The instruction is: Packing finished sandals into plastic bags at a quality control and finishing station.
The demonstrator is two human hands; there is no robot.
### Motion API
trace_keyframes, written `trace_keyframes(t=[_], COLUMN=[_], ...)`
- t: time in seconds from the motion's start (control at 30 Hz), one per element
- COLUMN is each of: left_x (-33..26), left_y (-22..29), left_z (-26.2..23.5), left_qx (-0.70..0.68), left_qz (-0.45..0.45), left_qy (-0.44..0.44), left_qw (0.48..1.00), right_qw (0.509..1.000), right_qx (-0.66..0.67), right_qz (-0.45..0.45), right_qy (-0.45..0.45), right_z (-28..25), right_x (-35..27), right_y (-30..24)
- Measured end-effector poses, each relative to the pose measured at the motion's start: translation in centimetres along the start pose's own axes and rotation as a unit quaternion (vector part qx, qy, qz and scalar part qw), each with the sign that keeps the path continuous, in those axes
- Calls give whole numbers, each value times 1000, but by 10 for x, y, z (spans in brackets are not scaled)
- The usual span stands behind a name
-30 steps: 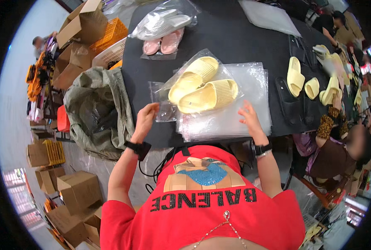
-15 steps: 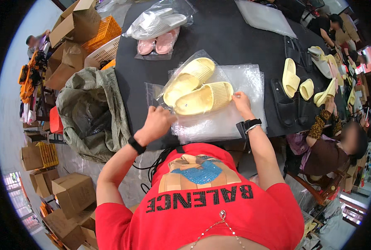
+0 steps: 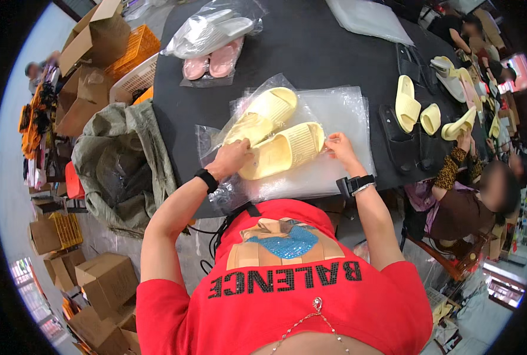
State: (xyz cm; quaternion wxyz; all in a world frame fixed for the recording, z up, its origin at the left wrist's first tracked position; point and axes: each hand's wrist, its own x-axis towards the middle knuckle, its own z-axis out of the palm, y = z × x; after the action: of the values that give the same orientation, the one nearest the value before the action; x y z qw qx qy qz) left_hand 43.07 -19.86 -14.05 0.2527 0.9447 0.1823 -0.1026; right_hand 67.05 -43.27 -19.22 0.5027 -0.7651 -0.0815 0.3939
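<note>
A pair of yellow slippers [image 3: 290, 148] lies slantwise in a clear plastic bag [image 3: 206, 137], on top of a stack of flat clear bags [image 3: 349, 118]. My left hand [image 3: 231, 158] is over the heel end, its fingers closed on the bag's loose film between the two heels. That hand covers part of the farther slipper's heel. Beside the toe of the nearer slipper, my right hand [image 3: 340, 148] has its fingertips pinched together. What they hold is too thin to make out.
Bagged white slippers [image 3: 216, 32] and pink slippers [image 3: 222, 59] lie at the far left. More yellow slippers [image 3: 407, 106] and black ones [image 3: 397, 142] stand at the right, by a co-worker's hand [image 3: 465, 141]. An open grey-green sack [image 3: 124, 165] flanks the table's left edge.
My left hand has moved right onto the slippers' heel end. The nearer slipper's heel has swung toward me, widening the gap between the heels. My right hand is now slightly apart from the toe.
</note>
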Motion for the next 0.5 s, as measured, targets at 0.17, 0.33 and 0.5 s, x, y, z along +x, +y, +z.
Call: trace_keyframes(t=[0.17, 0.33, 0.5], left_x=[-2, -1, 21], left_y=[-7, 12, 18], left_z=[15, 31, 21], left_qx=[-40, -94, 13], left_qz=[-29, 15, 20], left_qy=[-47, -13, 57], left_qw=[998, 995, 998], right_qw=[996, 994, 993], right_qx=[70, 88, 26], right_qz=[39, 36, 65], right_qy=[-34, -47, -98], right_z=[-8, -8, -10], right_x=[-13, -18, -19], right_y=[11, 22, 15])
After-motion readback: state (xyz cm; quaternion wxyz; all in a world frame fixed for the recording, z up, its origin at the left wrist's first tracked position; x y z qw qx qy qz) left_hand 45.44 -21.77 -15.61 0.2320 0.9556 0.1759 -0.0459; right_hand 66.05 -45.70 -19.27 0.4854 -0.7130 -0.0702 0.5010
